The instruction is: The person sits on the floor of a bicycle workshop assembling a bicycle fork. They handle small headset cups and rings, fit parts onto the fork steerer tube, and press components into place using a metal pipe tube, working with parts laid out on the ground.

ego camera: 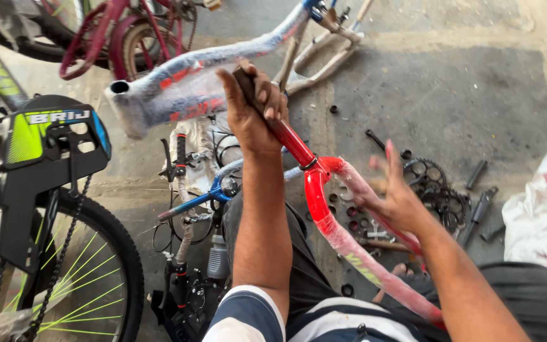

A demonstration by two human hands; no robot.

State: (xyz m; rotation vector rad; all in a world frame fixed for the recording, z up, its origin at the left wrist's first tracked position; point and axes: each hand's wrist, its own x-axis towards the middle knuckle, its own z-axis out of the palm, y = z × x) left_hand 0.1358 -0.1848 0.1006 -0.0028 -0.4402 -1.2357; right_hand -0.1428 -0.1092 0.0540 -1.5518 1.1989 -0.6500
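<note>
Centrally, the red bicycle fork (324, 202) lay across the person's lap, its long axis running from about 10 o'clock, where the steerer tube rose, down to about 4 o'clock, where the plastic-wrapped legs ended near the right knee. The left hand (252, 107) was closed around the upper end of the steerer, fingers wrapped tight, thumb on the near side. The right hand (392, 193) was open, fingers spread and blurred, hovering just beside the wrapped fork leg at roughly 3 o'clock from the crown; whether it touched the leg could not be told. So the left hand was the one on the fork, at its high end, and the right was the nearer to the crown and legs. At 12 o'clock from the left hand lay a wrapped bicycle frame (197, 82), its open head tube pointing toward 9 o'clock, near the steerer tip but apart from it. Loose sprockets (435, 187) and small parts lay on the concrete floor (476, 82) at 3 o'clock, beyond the right hand. A black wheel with a chain guard (52, 158) stood at 9 o'clock, well apart.
</note>
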